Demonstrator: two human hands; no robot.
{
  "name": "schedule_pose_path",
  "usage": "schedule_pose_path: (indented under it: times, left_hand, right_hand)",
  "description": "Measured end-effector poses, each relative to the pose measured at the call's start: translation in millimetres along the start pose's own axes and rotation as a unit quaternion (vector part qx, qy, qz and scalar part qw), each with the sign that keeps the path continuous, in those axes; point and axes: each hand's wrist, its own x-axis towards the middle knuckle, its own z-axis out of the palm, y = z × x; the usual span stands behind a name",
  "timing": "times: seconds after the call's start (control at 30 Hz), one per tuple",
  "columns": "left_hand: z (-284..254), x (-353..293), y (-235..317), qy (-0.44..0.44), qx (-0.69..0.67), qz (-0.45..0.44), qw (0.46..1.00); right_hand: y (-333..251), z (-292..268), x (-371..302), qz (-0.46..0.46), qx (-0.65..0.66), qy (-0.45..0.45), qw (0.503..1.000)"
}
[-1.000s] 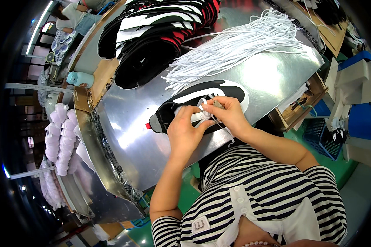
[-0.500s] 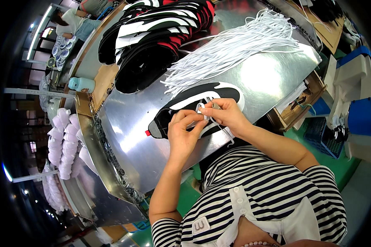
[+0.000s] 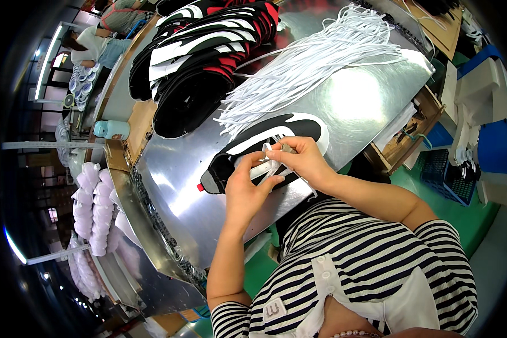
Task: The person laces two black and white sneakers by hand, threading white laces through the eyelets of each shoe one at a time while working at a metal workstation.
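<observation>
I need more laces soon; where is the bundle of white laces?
Head view, upper middle: the white laces lie on the metal table, right of the stacked shoe uppers.

Black-and-white shoe upper [image 3: 248, 152], white laces [image 3: 315, 62], silver table [image 3: 355, 107], black-and-white striped shirt [image 3: 372, 265], teal bottle [image 3: 111, 129].

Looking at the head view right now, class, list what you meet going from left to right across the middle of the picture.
Rows of white moulded shoe forms → small teal cup-shaped container → black-and-white shoe upper with a red tab, lying on the shiny metal table → left hand → right hand → blue plastic crate.
</observation>
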Motion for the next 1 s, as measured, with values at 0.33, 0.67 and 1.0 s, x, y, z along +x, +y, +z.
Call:
schedule_pose_path:
  times: [0.33, 0.67, 1.0]
  left_hand:
    - [8, 8, -3, 0.01, 0.042, -0.09, 0.995]
    - [14, 2, -6, 0.075, 0.089, 0.072, 0.991]
    - [16, 3, -7, 0.068, 0.057, 0.071, 0.994]
  right_hand:
    - [-15, 2, -7, -0.009, -0.082, -0.019, 0.996]
    - [-21, -24, -36, -0.081, -0.4, -0.048, 0.912]
    - [-26, -28, -35, -0.048, -0.394, -0.043, 0.917]
